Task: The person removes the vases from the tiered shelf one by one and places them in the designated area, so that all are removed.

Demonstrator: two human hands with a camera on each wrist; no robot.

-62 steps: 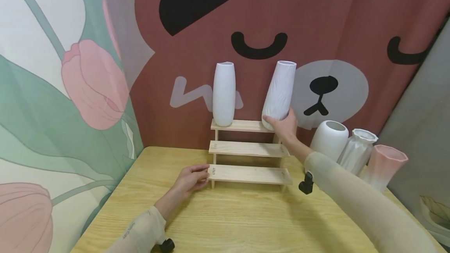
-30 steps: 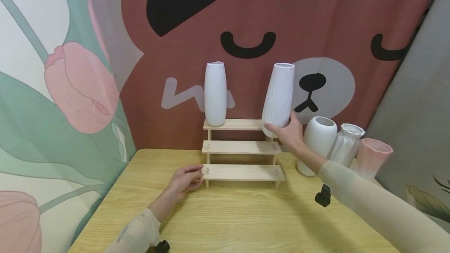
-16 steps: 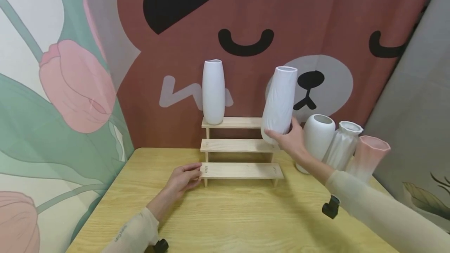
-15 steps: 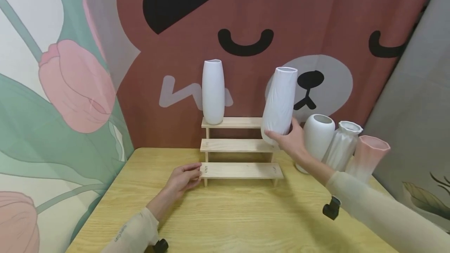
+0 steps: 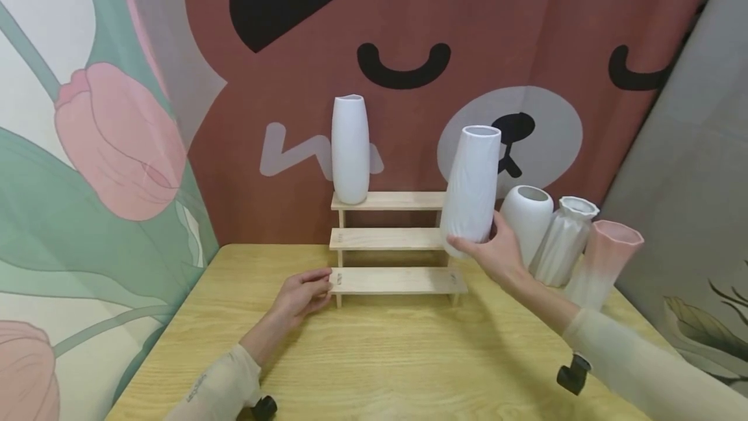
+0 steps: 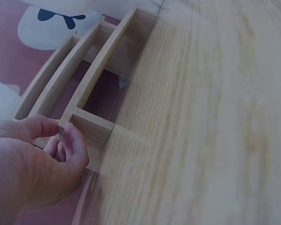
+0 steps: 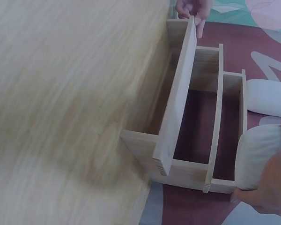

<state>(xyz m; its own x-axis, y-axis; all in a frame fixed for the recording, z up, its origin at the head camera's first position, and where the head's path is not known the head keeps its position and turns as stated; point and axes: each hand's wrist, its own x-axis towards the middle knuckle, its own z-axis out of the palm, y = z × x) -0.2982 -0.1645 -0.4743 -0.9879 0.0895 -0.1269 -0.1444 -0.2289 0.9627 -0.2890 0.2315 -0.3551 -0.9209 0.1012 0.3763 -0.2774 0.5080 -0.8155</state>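
My right hand (image 5: 497,251) grips a tall white ribbed vase (image 5: 472,187) low on its body. The vase leans slightly right and overlaps the right ends of the upper and middle steps in the head view. My left hand (image 5: 300,294) pinches the left end of the bottom step of a three-step wooden stand (image 5: 397,280); the left wrist view shows thumb and fingers around the board's end (image 6: 68,123). A second tall white vase (image 5: 350,151) stands upright at the left of the top step. In the right wrist view the gripped vase (image 7: 260,157) shows beside the stand's top board.
Right of the stand, a rounded white vase (image 5: 527,216), a pleated white vase (image 5: 563,245) and a pink-and-white vase (image 5: 608,262) stand close together on the wooden table (image 5: 374,362). A bear-print curtain (image 5: 280,213) hangs behind.
My right hand has lifted the ribbed vase off the top step and brought it down, forward and slightly right. My left hand keeps its hold on the stand; the head view has shifted a little.
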